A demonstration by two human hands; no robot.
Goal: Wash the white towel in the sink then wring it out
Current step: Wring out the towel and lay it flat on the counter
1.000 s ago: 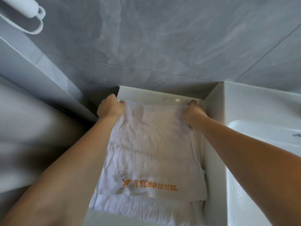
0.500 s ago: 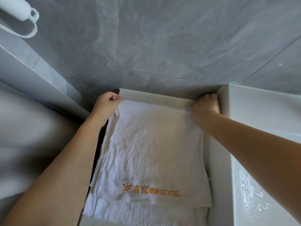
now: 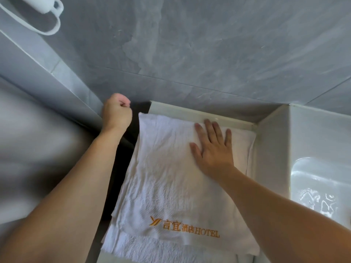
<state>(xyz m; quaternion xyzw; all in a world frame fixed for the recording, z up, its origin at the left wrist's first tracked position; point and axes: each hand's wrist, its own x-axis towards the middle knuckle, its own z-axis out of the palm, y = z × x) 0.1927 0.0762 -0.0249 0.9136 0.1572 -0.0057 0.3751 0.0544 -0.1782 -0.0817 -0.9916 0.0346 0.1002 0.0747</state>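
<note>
**Towel flat on the ledge, one corner near the gap**

Your left hand (image 3: 116,114) is curled into a fist beside the wall (image 3: 190,44), holding nothing and clear of the towel (image 3: 171,177). The towel lies folded flat on the white ledge (image 3: 190,111), logo toward you, its left edge hanging over the dark gap (image 3: 121,168). Your right hand (image 3: 212,149) rests flat on it, fingers straight and spread, pressing rather than gripping. The sink (image 3: 319,186) sits well to the right, wet. The risk I see: drag the cloth with a flat palm and that overhanging left edge may slide down the gap, since nothing pins that side.
</note>
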